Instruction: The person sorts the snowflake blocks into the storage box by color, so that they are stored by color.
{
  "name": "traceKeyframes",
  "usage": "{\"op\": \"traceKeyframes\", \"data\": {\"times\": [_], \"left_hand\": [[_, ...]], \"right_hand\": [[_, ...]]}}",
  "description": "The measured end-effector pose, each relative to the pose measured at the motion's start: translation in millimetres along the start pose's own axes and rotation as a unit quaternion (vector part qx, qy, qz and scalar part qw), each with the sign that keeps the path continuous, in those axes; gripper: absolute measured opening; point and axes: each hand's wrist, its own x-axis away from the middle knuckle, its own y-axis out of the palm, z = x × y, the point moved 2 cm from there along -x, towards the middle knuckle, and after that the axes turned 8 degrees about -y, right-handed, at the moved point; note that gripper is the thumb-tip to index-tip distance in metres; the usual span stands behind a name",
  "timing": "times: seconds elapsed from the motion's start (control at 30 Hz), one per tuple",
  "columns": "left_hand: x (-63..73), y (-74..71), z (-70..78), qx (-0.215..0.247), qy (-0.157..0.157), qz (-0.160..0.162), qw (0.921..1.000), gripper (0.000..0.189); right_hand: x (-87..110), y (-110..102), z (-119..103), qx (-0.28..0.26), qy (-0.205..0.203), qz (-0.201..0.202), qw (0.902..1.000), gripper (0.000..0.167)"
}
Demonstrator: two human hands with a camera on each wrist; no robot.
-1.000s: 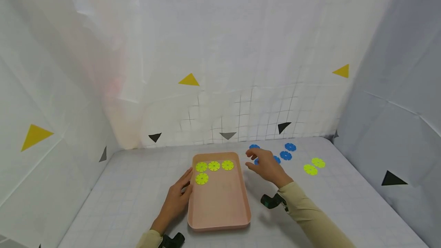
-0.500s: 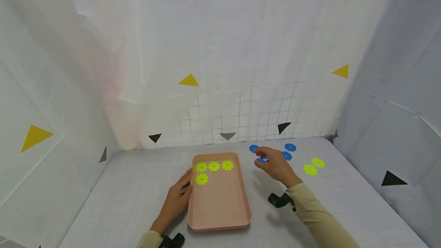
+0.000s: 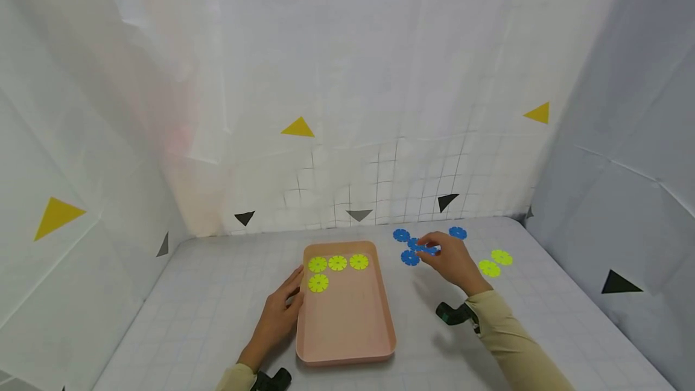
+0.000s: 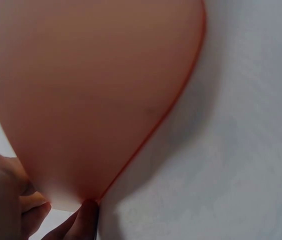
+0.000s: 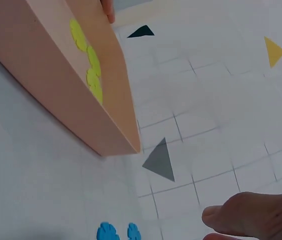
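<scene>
A shallow pink tray [image 3: 347, 324] stands on the table in the head view. Several yellow notched discs [image 3: 318, 283] lie in its far part, three in a row and one below. My left hand [image 3: 277, 315] rests against the tray's left side, fingers stretched along the wall. Right of the tray, my right hand [image 3: 450, 261] is over a group of blue notched discs [image 3: 409, 257], thumb and forefinger apart with blue showing between them. It hides part of the group. In the right wrist view, two blue discs [image 5: 108, 231] show at the bottom edge.
Two yellow discs [image 3: 490, 268] lie on the table to the right of my right hand, and one blue disc [image 3: 458, 232] lies farther back. White sheet walls with coloured triangles enclose the table [image 3: 217, 282] at the back and sides.
My right hand has moved rightward over the blue discs, away from the tray, uncovering those on the left. My left hand and the tray have stayed in place.
</scene>
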Motion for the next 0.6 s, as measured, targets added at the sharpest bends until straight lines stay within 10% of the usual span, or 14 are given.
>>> {"op": "traceKeyframes", "data": {"times": [0.6], "left_hand": [[-0.2, 0.2, 0.4, 0.003, -0.04, -0.006, 0.9992, 0.054]], "right_hand": [[15.8, -11.3, 36.3, 0.015, 0.077, -0.031, 0.9964, 0.024]]}}
